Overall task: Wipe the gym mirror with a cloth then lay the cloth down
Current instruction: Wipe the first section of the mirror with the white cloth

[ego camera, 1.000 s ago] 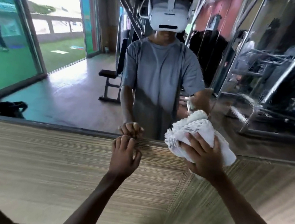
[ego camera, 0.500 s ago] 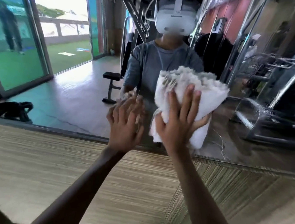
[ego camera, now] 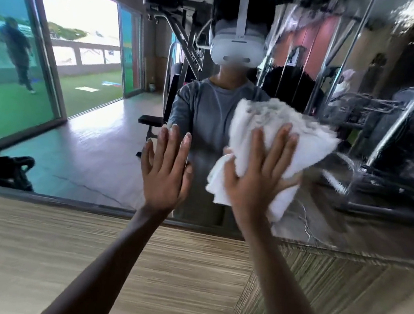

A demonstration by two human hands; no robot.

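Note:
The gym mirror point(ego camera: 90, 142) fills the upper part of the view above a wood-grain wall panel. A bunched white cloth point(ego camera: 298, 144) lies flat against the glass at centre right. My right hand point(ego camera: 256, 175) presses the cloth to the mirror with straight, spread fingers. Left of it, my left hand point(ego camera: 167, 171) rests flat on the glass, fingers straight and pointing up, holding nothing. The cloth's lower edge hangs past my right palm.
The wood-grain panel point(ego camera: 44, 255) runs below the mirror's bottom edge and meets a second mirror point(ego camera: 389, 121) at a corner on the right. Reflections show weight machines, a bench, glass doors and a person walking outside.
Both hands rose from the panel's top edge onto the glass. My left fist opened flat against the mirror. My right hand carried the cloth up and spread it on the glass.

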